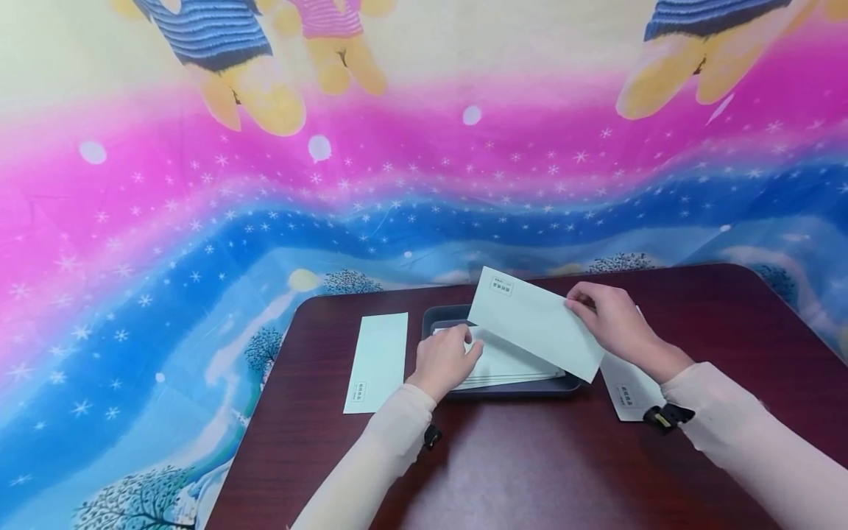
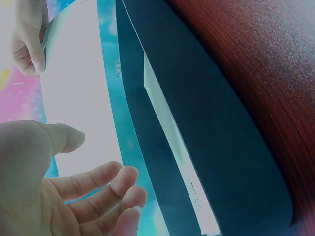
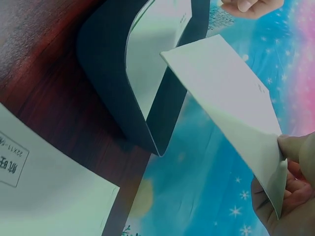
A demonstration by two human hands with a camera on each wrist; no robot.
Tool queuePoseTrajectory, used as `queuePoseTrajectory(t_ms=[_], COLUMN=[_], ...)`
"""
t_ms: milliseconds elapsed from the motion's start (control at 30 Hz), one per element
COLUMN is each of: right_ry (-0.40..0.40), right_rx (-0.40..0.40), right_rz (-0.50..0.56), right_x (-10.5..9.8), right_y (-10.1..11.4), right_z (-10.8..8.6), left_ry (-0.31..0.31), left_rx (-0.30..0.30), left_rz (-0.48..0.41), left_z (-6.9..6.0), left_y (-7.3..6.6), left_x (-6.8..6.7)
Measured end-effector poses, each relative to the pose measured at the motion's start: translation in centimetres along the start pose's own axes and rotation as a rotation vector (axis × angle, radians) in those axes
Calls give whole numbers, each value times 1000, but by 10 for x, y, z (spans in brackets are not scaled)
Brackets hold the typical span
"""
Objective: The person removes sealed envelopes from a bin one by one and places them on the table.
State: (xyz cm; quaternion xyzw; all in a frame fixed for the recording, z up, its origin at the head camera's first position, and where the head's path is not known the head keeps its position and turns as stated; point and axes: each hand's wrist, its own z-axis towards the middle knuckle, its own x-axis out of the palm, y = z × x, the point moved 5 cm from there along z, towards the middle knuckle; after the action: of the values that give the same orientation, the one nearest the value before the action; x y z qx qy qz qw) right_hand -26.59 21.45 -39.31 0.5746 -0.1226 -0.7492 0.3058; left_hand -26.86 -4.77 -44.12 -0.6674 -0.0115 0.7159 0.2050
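Between the thumb and fingers of my right hand [image 1: 616,324] is a pale envelope [image 1: 530,320] with a small printed box in one corner. It is pinched at its right edge and tilts above a dark tray [image 1: 517,389]. Several similar envelopes [image 1: 500,361] lie inside that tray. My left hand [image 1: 445,361] hovers over the tray's left side, its thumb and loosely bent fingers apart with nothing between them. The left wrist view shows this hand [image 2: 93,191] near the raised envelope [image 2: 81,93], and whether they touch I cannot tell.
One pale envelope [image 1: 377,361] lies on the dark red wooden table [image 1: 517,456] left of the tray. Another envelope [image 1: 623,386] lies to the right, partly under my right forearm. A patterned cloth [image 1: 397,169] hangs behind the table.
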Motion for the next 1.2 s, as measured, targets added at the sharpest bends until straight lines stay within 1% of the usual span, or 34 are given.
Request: queuePoseTrajectory(t_ms=[233, 467, 700, 933, 1067, 1200], right_ry=[-20, -62, -56, -73, -73, -75], right_rx=[11, 11, 20, 26, 33, 49], right_rz=[3, -18, 0, -21, -25, -32], right_x=[-7, -13, -17, -23, -25, -28], right_y=[-8, -17, -23, -27, -30, -36], right_z=[-6, -11, -17, -21, -24, -28], left_ry=[-16, -8, -2, 13, 5, -11], left_rx=[14, 23, 19, 21, 26, 46], left_rz=[-10, -8, -5, -21, -15, -5], left_z=[0, 2, 2, 1, 1, 1], left_y=[-5, -12, -16, -21, -24, -28], left_x=[-1, 0, 2, 2, 3, 3])
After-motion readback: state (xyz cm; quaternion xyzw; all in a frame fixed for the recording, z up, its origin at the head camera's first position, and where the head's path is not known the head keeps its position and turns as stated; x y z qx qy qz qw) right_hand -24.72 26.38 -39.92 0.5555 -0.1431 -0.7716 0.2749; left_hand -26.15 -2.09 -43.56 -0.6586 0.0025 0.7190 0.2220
